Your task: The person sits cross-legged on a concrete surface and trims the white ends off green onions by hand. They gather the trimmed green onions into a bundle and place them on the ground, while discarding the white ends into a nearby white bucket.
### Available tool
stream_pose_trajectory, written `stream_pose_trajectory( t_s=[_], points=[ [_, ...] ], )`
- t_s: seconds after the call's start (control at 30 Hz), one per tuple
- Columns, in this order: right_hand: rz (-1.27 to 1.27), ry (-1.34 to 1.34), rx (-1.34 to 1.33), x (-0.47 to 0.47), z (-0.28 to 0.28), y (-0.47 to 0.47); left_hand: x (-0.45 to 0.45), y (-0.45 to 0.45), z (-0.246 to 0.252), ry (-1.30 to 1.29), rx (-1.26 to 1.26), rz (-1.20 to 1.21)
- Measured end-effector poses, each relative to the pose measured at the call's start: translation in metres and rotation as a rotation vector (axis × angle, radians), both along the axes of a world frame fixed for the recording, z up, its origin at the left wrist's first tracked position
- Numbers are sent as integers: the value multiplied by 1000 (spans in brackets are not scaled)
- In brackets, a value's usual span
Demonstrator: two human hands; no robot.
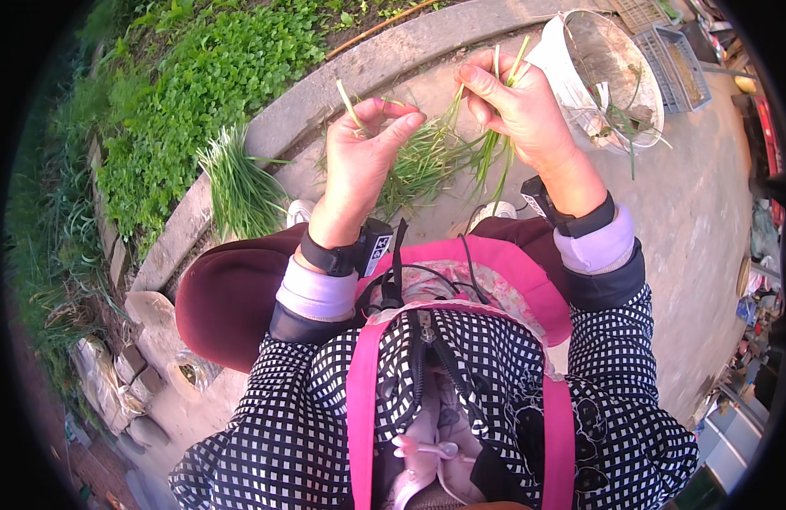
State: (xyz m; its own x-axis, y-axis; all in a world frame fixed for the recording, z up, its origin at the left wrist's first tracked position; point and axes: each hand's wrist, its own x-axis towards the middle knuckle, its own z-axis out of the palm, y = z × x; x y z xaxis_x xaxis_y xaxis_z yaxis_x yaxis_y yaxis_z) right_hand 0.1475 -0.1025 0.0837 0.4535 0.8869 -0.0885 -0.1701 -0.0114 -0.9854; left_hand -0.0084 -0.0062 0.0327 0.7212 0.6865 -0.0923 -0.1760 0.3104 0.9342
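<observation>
My left hand (367,140) is raised ahead of me, a short pale green stalk (348,102) pinched in its fingers. To its right, my right hand (511,102) grips a small bunch of thin green stalks (493,159), their leaves hanging below the palm and pale ends showing above the fingers. Beneath and between both hands, a loose heap of long green leaves (421,169) lies on the concrete. A neater bundle of leafy greens with white ends (240,188) lies left of my left hand, against the curb.
Behind my right hand stands a dirty white bucket (644,83) with plant scraps at its rim; a grey plastic crate (692,83) is beside it. A curved concrete curb (291,115) borders a bed of low green plants (208,83). Stones (144,382) and a plastic-wrapped roll (192,373) lie at lower left.
</observation>
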Motion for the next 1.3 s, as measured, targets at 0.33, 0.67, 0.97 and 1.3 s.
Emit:
stream_pose_trajectory(
  t_s=[0.33,0.67,0.97,1.3],
  points=[
    [52,-41,-83,-12,-7,2,1,-6,4,-49,-36,-35],
    [129,-276,-170,-7,-9,1,2,-5,-2,-1,19,20],
    [-170,-418,-107,10,-27,4,1,-3,1,85,9,1],
    [-83,-380,-162,12,-28,2,-2,1,1,63,-138,-56]
  ],
)
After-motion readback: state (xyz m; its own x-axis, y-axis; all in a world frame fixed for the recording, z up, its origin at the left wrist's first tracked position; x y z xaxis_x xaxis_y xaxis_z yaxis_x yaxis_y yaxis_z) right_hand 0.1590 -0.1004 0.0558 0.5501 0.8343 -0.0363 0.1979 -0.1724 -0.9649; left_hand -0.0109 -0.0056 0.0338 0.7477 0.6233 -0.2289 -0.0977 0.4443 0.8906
